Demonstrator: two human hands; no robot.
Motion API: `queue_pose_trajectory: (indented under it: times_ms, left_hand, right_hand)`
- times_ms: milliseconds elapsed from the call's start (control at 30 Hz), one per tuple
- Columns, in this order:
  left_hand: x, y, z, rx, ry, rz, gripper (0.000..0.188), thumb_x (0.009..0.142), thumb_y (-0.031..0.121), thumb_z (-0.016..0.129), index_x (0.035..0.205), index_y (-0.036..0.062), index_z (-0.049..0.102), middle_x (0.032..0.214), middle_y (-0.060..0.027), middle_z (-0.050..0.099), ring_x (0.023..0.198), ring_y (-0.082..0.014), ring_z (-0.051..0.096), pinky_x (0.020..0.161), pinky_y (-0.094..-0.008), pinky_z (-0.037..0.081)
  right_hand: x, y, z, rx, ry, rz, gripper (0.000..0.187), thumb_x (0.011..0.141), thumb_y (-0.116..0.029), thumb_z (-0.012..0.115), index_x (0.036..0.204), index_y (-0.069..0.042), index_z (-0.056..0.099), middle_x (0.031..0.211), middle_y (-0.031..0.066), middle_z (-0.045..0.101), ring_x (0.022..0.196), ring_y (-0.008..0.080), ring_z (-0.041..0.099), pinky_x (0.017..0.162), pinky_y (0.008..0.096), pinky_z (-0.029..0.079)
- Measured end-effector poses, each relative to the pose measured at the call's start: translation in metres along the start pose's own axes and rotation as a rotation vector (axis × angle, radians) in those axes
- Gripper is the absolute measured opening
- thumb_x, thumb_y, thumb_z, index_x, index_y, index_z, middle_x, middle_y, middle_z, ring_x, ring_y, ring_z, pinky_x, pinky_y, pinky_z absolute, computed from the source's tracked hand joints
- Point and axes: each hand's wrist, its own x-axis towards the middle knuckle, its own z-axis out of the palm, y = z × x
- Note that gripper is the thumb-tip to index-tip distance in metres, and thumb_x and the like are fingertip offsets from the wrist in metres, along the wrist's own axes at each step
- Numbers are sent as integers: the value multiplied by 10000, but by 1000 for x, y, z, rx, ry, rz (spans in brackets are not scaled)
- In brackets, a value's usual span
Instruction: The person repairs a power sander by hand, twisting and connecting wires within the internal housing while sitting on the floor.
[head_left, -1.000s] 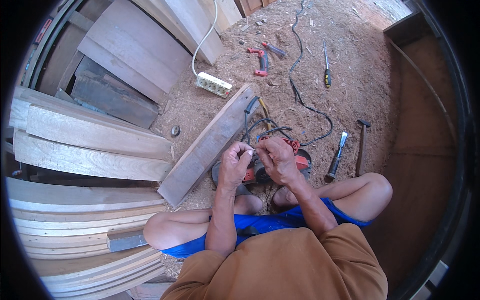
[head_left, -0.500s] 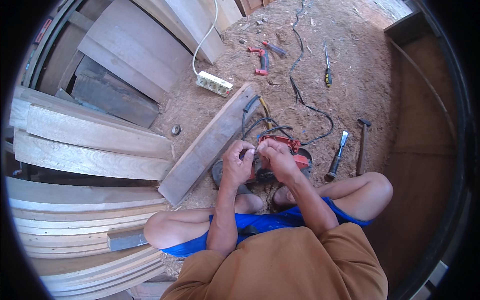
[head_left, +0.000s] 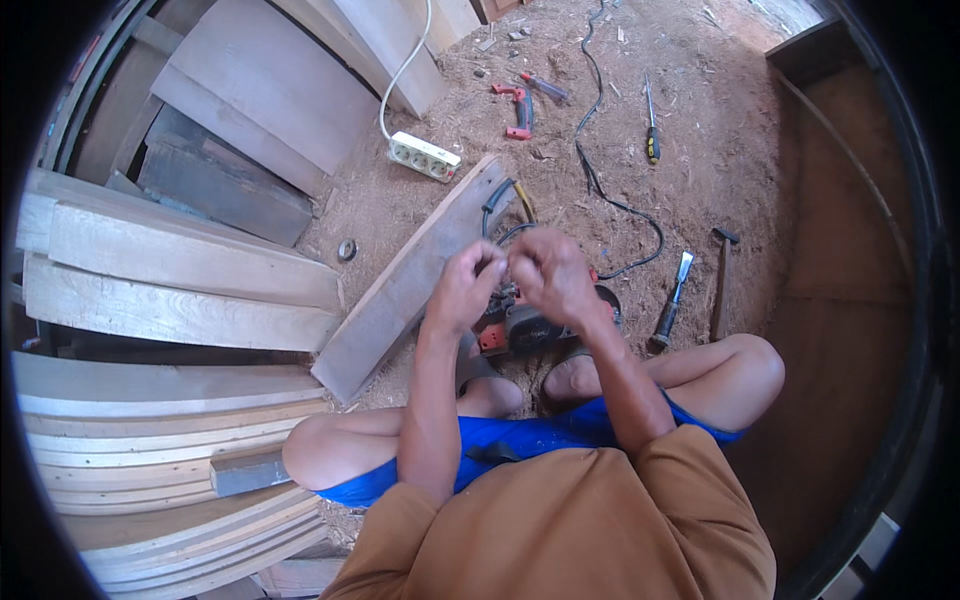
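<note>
My left hand is closed in a pinch, its fingertips close to those of my right hand. The right hand's fingers are curled together too. Whatever sits in either pinch is too small or hidden to name. Beneath both hands lies a red and black power tool on the ground between my feet, partly covered by them. Just beyond the hands, a dark cable with a yellow part rests over a wooden plank.
Stacked boards line the left side. Ahead lie a white power strip, a tape roll, a red-black handle piece and a screwdriver. A chisel and a hammer lie at right, near a brown panel.
Both hands have moved forward, away from my body, uncovering more of the power tool's dark body. Their fingers stay pinched. The whole view has shifted slightly.
</note>
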Motion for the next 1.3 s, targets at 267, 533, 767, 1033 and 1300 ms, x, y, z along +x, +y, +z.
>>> queue_pose_trajectory:
  times_ms: [267,533,767,1033,1300]
  left_hand:
    - [48,111,4,874,-143,671,83,850,37,630,929,19,612,820,-167,613,783,-339,625,720,-414,503]
    - [12,147,-45,972,-210,655,104,827,9,632,923,22,595,816,-149,596,735,-334,591,681,-425,471]
    - [-12,94,-73,773,-26,427,50,849,11,625,897,17,612,800,-114,612,744,-217,605,690,-357,475]
    - [11,55,-56,616,-25,293,31,872,28,627,888,2,633,790,-96,651,753,-147,620,697,-320,492]
    - [47,18,-53,550,-1,399,34,847,14,632,880,4,634,756,-134,625,689,-239,634,645,-360,490]
  right_hand:
    - [63,3,-34,781,-77,763,109,795,-109,583,693,-71,594,596,-18,463,500,111,418,477,344,366]
    - [70,-41,0,1242,-205,859,123,783,-95,617,688,-124,545,608,-26,426,529,105,390,516,313,355]
    - [63,-47,21,413,-308,268,81,902,-90,613,880,-12,616,759,-43,539,711,48,457,597,257,389]
    - [58,-30,19,138,-241,212,110,887,-86,652,927,15,631,746,126,649,663,233,620,632,390,485]
    - [62,-3,23,7,-314,359,128,874,-93,660,926,23,649,734,208,653,656,339,662,627,429,494]
